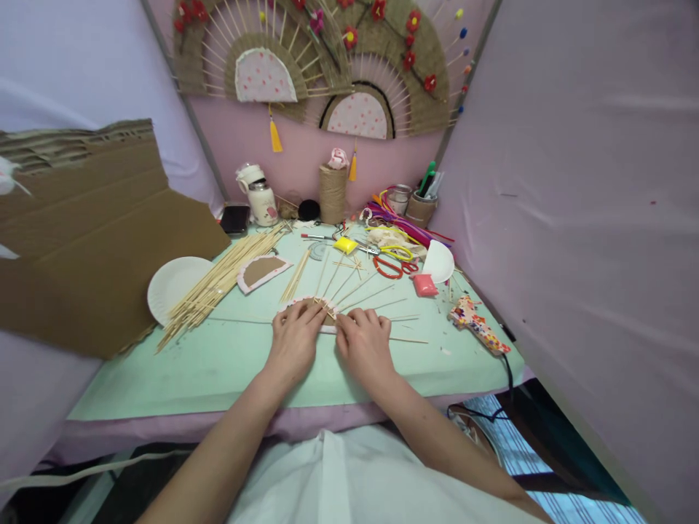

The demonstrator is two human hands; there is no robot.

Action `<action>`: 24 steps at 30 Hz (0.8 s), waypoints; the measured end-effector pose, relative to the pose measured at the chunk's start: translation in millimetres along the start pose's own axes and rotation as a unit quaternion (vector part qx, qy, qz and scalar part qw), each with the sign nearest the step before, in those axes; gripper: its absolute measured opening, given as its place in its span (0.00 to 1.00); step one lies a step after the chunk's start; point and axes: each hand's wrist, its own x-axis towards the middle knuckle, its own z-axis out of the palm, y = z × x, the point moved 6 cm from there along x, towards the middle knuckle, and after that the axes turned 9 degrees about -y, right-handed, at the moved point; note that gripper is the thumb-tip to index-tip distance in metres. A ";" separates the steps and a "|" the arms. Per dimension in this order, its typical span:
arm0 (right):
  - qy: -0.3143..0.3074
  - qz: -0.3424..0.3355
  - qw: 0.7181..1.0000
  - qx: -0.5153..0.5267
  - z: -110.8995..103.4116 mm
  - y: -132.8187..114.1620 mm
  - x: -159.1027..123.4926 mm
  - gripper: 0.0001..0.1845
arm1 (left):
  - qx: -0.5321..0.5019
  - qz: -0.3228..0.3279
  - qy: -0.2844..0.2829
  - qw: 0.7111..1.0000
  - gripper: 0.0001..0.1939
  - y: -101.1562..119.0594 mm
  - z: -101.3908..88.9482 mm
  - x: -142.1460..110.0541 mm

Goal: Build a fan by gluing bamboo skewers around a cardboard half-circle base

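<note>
A half-round cardboard piece (330, 320) with a pale fabric edge lies at the front of the table. Thin wooden sticks (357, 292) fan out from it to the back and right, and one points left. My left hand (298, 338) covers its left part, fingers curled down onto the cardboard near the stick ends. At its right edge is my right hand (365, 340), with fingers bent and gripping around the base of the lower sticks. The fingertips are partly hidden. A second half-round piece (265, 271) lies behind my left hand.
A large stick bundle (218, 284) rests on a white paper plate (173, 280) at left, beside a big cardboard sheet (98, 247). Scissors (389, 266), a pink packet (424, 285) and a patterned glue gun (478, 325) lie right. A twine roll (333, 193) stands behind.
</note>
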 end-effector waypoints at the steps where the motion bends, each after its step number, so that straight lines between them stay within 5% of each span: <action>1: 0.008 0.004 1.000 0.009 -2.2 2.3 -1.5 0.09 | -0.003 0.000 0.004 1.000 0.23 -0.5 1.4 -0.4; 14: -0.015 0.039 0.999 -0.032 -3.9 18.9 -6.8 0.06 | -0.036 -0.001 0.081 0.996 0.18 -1.5 -5.1 -16.9; 24: -0.008 0.017 0.999 -0.044 1.2 11.7 -3.0 0.10 | -0.032 0.010 0.086 0.996 0.17 -2.0 2.5 -21.6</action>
